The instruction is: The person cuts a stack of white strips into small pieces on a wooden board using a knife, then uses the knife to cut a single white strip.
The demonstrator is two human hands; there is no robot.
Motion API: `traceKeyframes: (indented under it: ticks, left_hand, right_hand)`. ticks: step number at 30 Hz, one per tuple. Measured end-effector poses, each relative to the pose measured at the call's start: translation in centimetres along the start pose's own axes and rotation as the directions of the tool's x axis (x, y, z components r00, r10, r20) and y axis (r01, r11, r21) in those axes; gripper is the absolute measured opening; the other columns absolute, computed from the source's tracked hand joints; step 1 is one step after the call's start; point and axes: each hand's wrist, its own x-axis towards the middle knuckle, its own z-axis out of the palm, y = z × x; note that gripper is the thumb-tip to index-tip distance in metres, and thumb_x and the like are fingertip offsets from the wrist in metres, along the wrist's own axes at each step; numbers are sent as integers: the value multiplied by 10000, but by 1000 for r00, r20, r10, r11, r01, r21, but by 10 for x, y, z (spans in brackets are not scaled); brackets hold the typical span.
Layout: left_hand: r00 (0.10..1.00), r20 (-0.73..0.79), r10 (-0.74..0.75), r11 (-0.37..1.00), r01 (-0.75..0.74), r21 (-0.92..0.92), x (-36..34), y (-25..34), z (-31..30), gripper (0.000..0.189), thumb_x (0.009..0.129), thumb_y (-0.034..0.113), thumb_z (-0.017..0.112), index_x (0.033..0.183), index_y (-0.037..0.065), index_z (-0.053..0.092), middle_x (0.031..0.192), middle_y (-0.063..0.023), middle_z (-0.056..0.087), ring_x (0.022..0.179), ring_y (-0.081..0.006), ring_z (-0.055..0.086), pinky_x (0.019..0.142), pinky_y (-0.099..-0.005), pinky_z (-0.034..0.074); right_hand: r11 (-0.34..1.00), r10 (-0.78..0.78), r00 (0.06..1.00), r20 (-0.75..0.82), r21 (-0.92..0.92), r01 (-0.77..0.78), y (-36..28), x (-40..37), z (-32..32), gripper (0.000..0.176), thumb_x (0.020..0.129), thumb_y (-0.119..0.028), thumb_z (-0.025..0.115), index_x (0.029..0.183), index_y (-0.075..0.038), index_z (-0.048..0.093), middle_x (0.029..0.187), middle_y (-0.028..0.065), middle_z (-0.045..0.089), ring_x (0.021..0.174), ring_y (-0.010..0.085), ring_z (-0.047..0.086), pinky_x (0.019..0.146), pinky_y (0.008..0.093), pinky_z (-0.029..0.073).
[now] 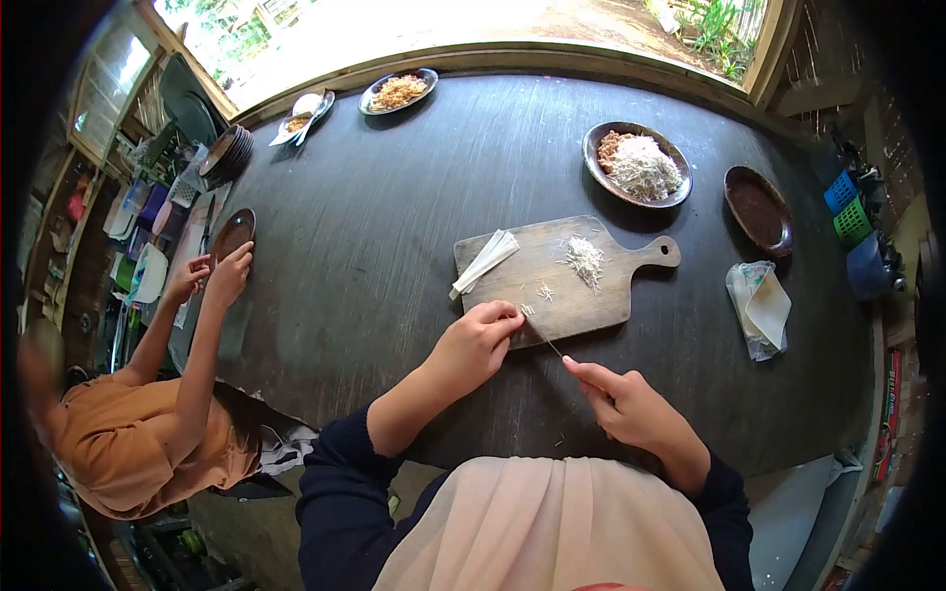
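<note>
My left hand [478,343] is closed at the near edge of a wooden cutting board [542,254], fingertips pinching a small white strip [527,310]. My right hand [631,406] grips a knife [547,342], its thin blade reaching to the left fingertips. The knife handle is hidden in the palm. On the board's left lies a bundle of longer white strips [490,258]. A heap of fine white shreds [584,262] sits towards its handle, with a few cut bits [546,293] nearer my left hand.
Beyond the board stands a plate [589,158] heaped with white shreds and brown food. An empty oval dish [757,210] and plastic packet [759,310] lie right. Another plate of food [397,94] is at the back. A co-worker in orange [148,433] holds a brown dish [235,234] left.
</note>
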Motion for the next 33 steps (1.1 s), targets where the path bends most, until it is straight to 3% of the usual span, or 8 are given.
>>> traceKeyframes:
  ticks: [7,9,18,25,27,28,30,33]
  left_hand:
    - [1000,2,17,1000,-17,26,0,0,-1,238,827,-12,615,1058,-23,670,1100,-114,627,1013,-302,619,900,-367,508]
    - [999,-1,35,998,-35,47,1,0,-1,239,826,-13,615,1059,-23,670,1103,-116,626,1012,-302,619,899,-366,509]
    - [1000,18,21,999,-22,36,0,-2,0,308,795,-55,617,1094,-11,681,1126,-123,636,994,-300,643,873,-358,536]
    - [1000,16,7,1000,-7,22,0,0,-2,303,797,-59,619,1090,-13,681,1124,-123,637,1007,-297,642,883,-355,533]
    - [1000,17,3,1000,-3,17,0,0,-2,302,798,-60,618,1089,-15,681,1124,-122,637,1012,-298,641,886,-354,532]
    - [1000,16,12,999,-12,30,0,0,-2,300,799,-60,618,1088,-15,680,1125,-120,637,1015,-297,640,890,-354,530]
    - [1000,15,18,999,-19,44,0,1,-2,298,799,-60,619,1087,-15,680,1125,-118,637,1019,-297,638,893,-354,528]
    - [1000,14,10,999,-11,32,0,1,-2,288,802,-59,619,1080,-15,680,1125,-115,637,1022,-297,635,894,-354,527]
  right_hand:
    - [998,9,999,-33,-56,-11,4,5,9,411,966,-13,524,1365,-109,541,646,156,577,516,186,595,554,288,470]
    - [996,9,999,-41,-91,-12,5,4,11,362,966,-95,552,1325,-142,561,694,253,593,554,397,593,551,394,479]
    - [982,41,999,-17,-186,-43,-3,-3,5,372,969,-108,554,1339,-145,542,673,246,602,549,394,605,543,419,482]
    - [993,60,998,-8,-104,-61,-10,-1,3,377,967,-97,555,1343,-121,537,681,246,605,550,381,612,546,408,485]
    - [997,43,999,-3,-65,-43,-8,-2,2,392,970,-46,537,1357,-106,535,634,201,542,478,228,507,537,323,437]
    - [997,44,999,0,-66,-44,-8,-2,2,392,970,-46,537,1357,-106,535,634,201,542,478,228,507,537,323,437]
    - [996,67,998,21,-56,-65,-9,-1,0,376,966,-74,543,1341,-104,535,677,249,589,549,372,600,565,374,480]
    - [998,59,998,20,-38,-58,-9,-2,1,371,970,-66,534,1340,-102,536,680,247,589,536,362,592,568,364,476]
